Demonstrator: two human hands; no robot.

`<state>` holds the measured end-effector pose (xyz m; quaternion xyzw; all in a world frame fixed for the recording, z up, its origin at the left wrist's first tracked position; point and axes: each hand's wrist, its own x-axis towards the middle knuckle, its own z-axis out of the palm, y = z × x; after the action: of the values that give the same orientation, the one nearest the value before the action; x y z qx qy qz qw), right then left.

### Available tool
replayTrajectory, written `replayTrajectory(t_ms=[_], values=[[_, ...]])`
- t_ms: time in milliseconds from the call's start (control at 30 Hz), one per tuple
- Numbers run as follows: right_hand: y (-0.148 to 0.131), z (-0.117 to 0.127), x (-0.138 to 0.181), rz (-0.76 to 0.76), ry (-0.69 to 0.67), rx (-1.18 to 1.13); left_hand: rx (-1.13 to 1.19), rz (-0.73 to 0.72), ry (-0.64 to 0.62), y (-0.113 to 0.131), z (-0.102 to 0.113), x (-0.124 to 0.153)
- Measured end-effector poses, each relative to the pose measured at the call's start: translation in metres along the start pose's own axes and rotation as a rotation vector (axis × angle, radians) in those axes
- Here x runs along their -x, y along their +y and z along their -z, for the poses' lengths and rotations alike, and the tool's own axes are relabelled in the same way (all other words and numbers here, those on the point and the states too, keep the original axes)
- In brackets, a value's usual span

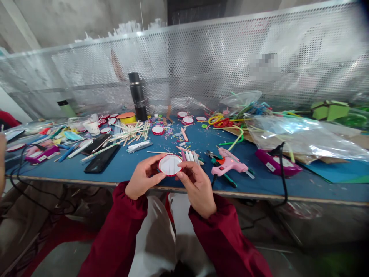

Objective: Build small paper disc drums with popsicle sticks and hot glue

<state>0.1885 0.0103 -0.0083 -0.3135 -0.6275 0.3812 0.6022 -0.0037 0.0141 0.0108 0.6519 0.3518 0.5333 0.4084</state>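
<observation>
Between my two hands, over the table's front edge, is a round white disc with a red rim (170, 165), like a shallow lid. My left hand (143, 177) grips its left side with thumb and fingers. On the opposite side, my right hand (196, 184) pinches the rim. Thin lines cross the white face, too fine to make out. Just behind the right fingers lie several white and pink sticks or pens (191, 156). A pink glue gun (230, 163) rests to the right of my right hand, with pliers (211, 154) partly behind it.
Several similar red-rimmed discs (158, 130) lie farther back. Left are wooden sticks (135, 130), markers (139, 146), a black phone (101, 159) and a standing black bottle (137, 96). Right are a purple device (278, 162) with a cable and plastic bags (311, 134). Another person's hand (2, 161) shows at the left edge.
</observation>
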Motion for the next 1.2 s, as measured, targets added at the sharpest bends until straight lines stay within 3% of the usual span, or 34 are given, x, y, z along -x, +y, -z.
replayTrajectory(t_ms=[633, 1000, 1200], values=[[-0.002, 0.002, 0.0, 0.014, -0.055, 0.044, -0.106, -0.065, 0.024, -0.003, 0.001, -0.002], [-0.001, -0.004, -0.005, -0.095, -0.117, -0.069, -0.145, -0.085, -0.008, -0.004, -0.001, 0.0], [0.005, -0.002, -0.004, -0.098, -0.167, -0.042, -0.028, 0.006, -0.007, -0.004, -0.003, -0.001]])
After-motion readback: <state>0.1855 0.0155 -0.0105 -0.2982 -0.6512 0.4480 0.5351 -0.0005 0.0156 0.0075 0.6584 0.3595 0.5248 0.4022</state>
